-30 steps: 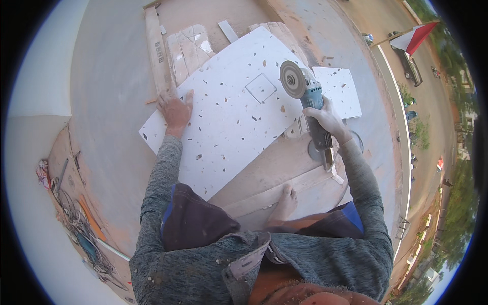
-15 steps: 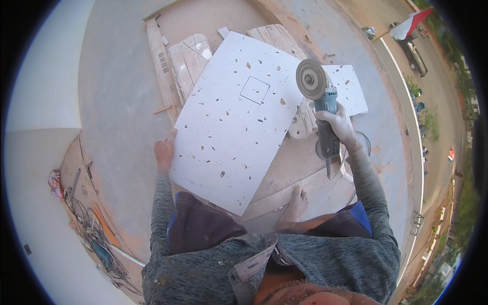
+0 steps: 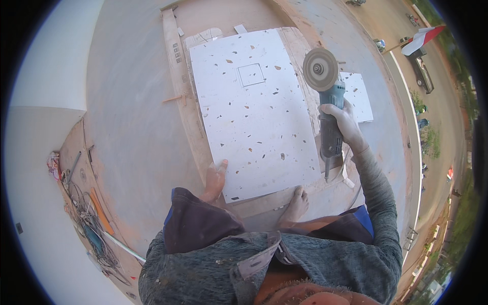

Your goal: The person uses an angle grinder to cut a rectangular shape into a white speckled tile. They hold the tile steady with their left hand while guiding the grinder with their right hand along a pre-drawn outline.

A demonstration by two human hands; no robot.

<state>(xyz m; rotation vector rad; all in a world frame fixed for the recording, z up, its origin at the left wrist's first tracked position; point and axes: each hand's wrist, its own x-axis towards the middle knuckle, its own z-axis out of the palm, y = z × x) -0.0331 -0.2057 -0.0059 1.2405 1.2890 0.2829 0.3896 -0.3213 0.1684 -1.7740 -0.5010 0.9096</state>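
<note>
A large white speckled tile [image 3: 256, 117] with a small square outlined near its far end lies in front of me over wooden boards. My left hand [image 3: 215, 179] grips the tile's near left edge, its thumb on the upper face and the other fingers partly hidden; my knee covers the forearm. In my right hand [image 3: 346, 124], to the right of the tile, is an angle grinder [image 3: 332, 129]. Its round disc [image 3: 320, 68] points away from me and stands apart from the tile. I cannot tell whether the disc spins.
A smaller speckled piece [image 3: 358, 96] lies beyond the grinder. My bare right foot [image 3: 296, 206] is close to the tile's near edge. Tangled cables [image 3: 94, 231] lie by the wall at left. A low ledge [image 3: 406, 112] borders the right side, with a flag [image 3: 423, 39] beyond.
The tile has turned counterclockwise so its long sides run nearly straight away from me, and it lies flatter. My left hand has come right and nearer with its edge. The grinder stays in my right hand.
</note>
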